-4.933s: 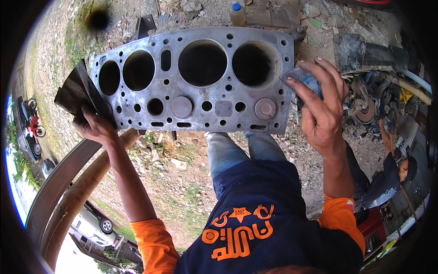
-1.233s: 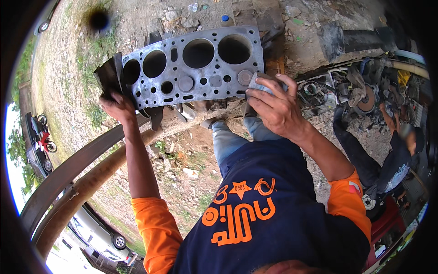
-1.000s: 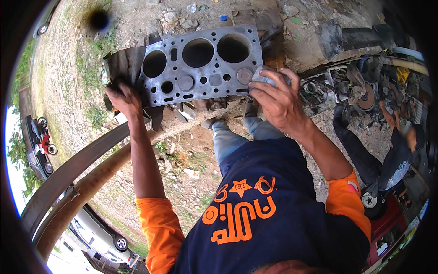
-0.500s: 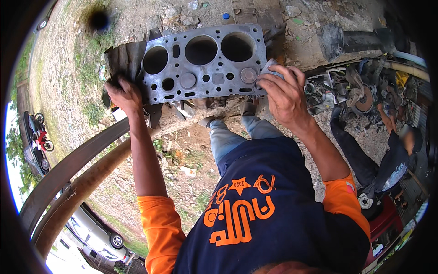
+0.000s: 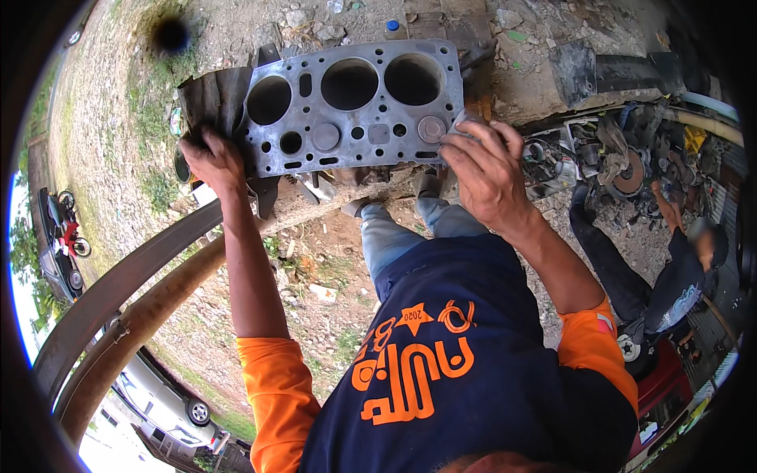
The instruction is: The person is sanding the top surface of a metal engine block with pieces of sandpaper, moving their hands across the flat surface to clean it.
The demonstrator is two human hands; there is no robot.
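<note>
A grey metal engine block (image 5: 343,130) lies in front of me with its flat top face up. Three large cylinder bores run along its far side, with smaller holes and round plugs nearer me. My left hand (image 5: 213,162) is closed round the block's left end, beside a dark bent metal piece (image 5: 213,98); its fingertips are partly hidden. At the near right corner, my right hand (image 5: 490,165) has its fingers bent over a small grey piece (image 5: 460,118) that looks like folded sandpaper, pressed to the block's edge. Most of that piece is covered by the fingers.
A curved metal bar (image 5: 126,276) and a rusty pipe (image 5: 150,299) cross the left side. On the right, a person (image 5: 670,268) sits by a heap of engine parts (image 5: 623,165). A blue-capped bottle (image 5: 392,26) stands beyond the block. Vehicles are parked at the left.
My right hand has slid slightly nearer me and to the left along the block's right corner, with the grey piece under its fingers. My left hand stays at the left end.
</note>
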